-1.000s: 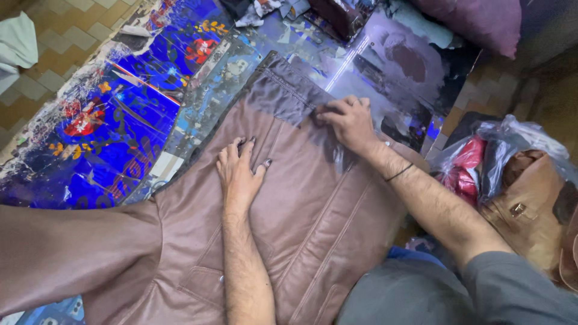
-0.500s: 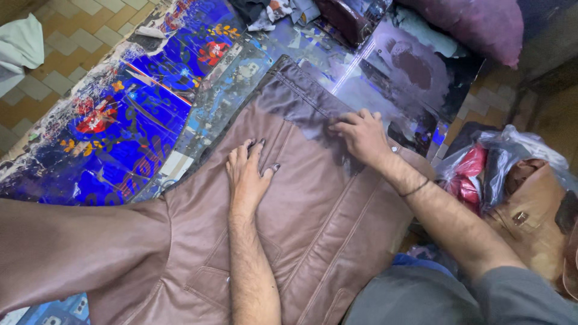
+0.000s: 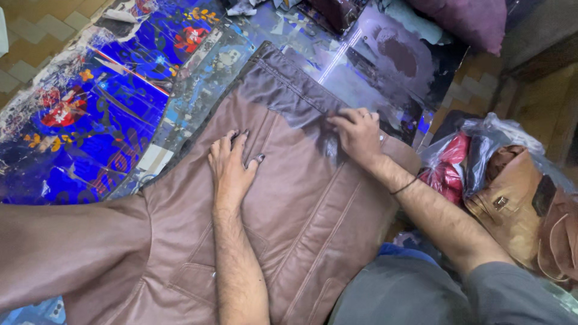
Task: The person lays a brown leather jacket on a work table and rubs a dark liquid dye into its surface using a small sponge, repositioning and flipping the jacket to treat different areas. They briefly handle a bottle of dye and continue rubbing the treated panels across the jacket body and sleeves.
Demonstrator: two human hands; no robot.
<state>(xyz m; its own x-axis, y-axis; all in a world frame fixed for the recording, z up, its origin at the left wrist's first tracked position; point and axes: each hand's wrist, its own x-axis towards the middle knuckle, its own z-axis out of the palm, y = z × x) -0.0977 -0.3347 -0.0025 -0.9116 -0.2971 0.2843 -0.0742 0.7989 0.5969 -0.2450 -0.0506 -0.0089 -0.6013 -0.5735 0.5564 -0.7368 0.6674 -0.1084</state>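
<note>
Brown leather jacket (image 3: 289,198) lay spread flat across the middle of the tabletop (image 3: 102,114), hem end toward the far edge, one sleeve (image 3: 60,247) running off to the near left corner. Left hand (image 3: 232,168) was pressed flat on the jacket's centre panel, fingers spread wide, holding nothing. Right hand (image 3: 359,133) sat near the far-right part of the jacket, fingers curled narrow on the leather next to a shiny clear plastic sheet (image 3: 385,66); could not tell if it pinched the leather, the plastic or both. Risks, as a judgement: the jacket's right side already overhung the right edge of the tabletop, so a hard sideways pull could slide the garment off; the plastic looked slick and could bunch or slip under the fingers; pressing unevenly could crease the panel seams. Open room: the left half of the tabletop, covered in a blue floral printed sheet (image 3: 78,102), was free of objects. The right side was tight, with a plastic bag of red cloth (image 3: 448,165) and a tan leather bag (image 3: 512,204) just beside the edge, and a purple cushion (image 3: 469,18) at the far right corner.
</note>
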